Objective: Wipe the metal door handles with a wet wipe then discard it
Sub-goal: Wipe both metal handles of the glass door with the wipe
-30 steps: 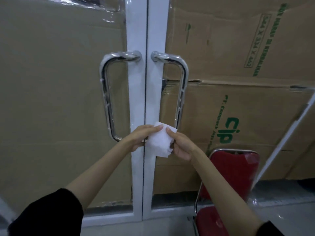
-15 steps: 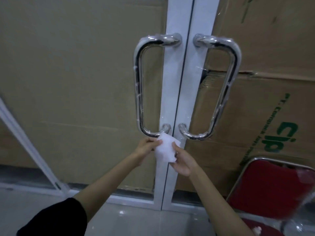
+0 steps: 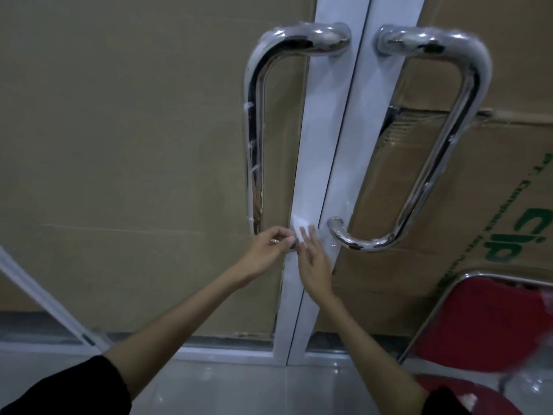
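Note:
Two shiny metal pull handles hang on a white-framed glass double door: the left handle (image 3: 254, 139) and the right handle (image 3: 440, 151). A small white wet wipe (image 3: 300, 226) sits against the lower end of the left handle. My left hand (image 3: 269, 250) pinches the wipe's left edge there. My right hand (image 3: 312, 265) holds its right side with fingers stretched upward. The left handle's bottom mount is hidden behind the hands and the wipe.
Brown cardboard (image 3: 119, 145) covers the glass behind both doors, with green print at the right. A red chair with a chrome frame (image 3: 490, 322) stands close at the lower right. Glossy tile floor (image 3: 224, 387) lies below the door sill.
The view has moved closer to the door. Both hands have lifted the wipe from below the handles up onto the lower end of the left handle.

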